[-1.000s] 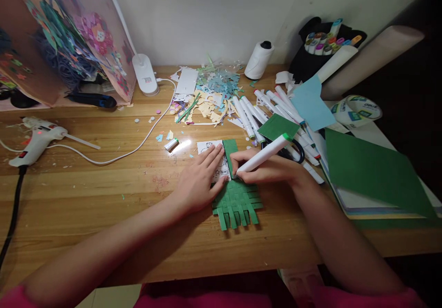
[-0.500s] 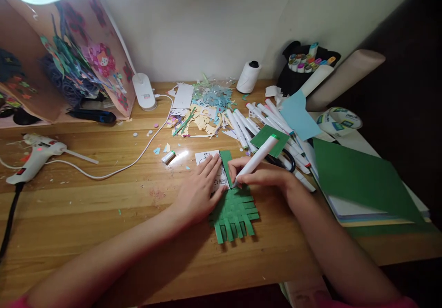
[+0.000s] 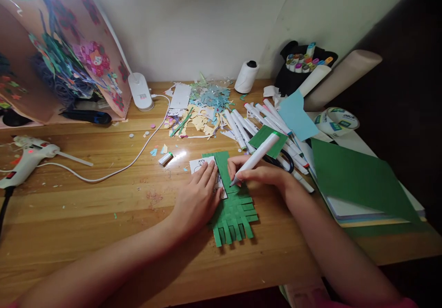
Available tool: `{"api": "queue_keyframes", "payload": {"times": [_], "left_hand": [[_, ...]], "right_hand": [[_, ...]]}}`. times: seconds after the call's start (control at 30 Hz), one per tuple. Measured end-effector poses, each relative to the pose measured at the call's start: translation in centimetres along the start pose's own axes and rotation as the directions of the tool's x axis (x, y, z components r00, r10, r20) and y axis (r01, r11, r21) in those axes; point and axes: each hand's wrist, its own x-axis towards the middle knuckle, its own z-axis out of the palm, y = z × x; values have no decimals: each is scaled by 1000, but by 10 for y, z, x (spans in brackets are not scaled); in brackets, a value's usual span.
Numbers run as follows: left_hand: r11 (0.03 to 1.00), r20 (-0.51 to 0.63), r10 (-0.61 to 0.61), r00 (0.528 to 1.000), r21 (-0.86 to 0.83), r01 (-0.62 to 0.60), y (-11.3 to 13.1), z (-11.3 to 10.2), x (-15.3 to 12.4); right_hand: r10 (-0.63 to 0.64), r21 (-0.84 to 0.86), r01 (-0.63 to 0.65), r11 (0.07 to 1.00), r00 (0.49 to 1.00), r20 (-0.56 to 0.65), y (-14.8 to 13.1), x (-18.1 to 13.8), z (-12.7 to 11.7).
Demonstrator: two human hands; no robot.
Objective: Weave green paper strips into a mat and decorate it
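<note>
A woven mat of green paper strips (image 3: 235,213) lies on the wooden desk (image 3: 103,197) in front of me. A small white card with a black line drawing (image 3: 200,165) rests at its upper left. My left hand (image 3: 198,196) lies flat, fingers stretched out, pressing on the card and the mat's left edge. My right hand (image 3: 257,172) is closed on a white marker with a green end (image 3: 257,156), whose tip touches the green paper beside the card.
Several white markers (image 3: 255,121) and scissors (image 3: 285,160) lie behind the mat. Green paper sheets (image 3: 359,179) are stacked at right, near a tape roll (image 3: 336,120). Paper scraps (image 3: 203,110), a marker cap (image 3: 165,158), a glue gun (image 3: 24,158), its cable and a lamp base (image 3: 140,91) sit left and behind.
The view has shifted down and slightly left. My right hand has tilted the marker more upright, and more green paper shows above the card. The left hand stays flat on the card.
</note>
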Motion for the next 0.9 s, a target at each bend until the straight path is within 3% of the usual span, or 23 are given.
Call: {"api": "queue_keyframes", "payload": {"times": [0.17,0.27,0.33,0.5,0.6,0.7,0.9], "left_hand": [[997,45,39,998,-66,-36,-4,2,4],[994,67,35,997,-108,-28,-6,3,5],[992,77,31,997,-121,-22,-7,3,5],[992,82,18,996,-122,-8,-7,5,5],[993,81,11,997,-121,-2,-7,6,5],[993,95,7,995,-119,4,-7,6,6],[990,101,5,995,-142,9,-7,5,7]], "right_hand": [[-4,27,6,1000,998,-59,3,1,2],[-53,-37,47,998,979,-195,6,3,4],[-119,-131,78,988,931,-345,8,6,5],[-219,-273,47,961,732,-645,12,16,12],[-246,-367,-28,930,694,-676,14,21,16],[-281,-451,-67,890,698,-659,14,22,19],[-275,-465,-79,882,715,-642,15,21,20]]}}
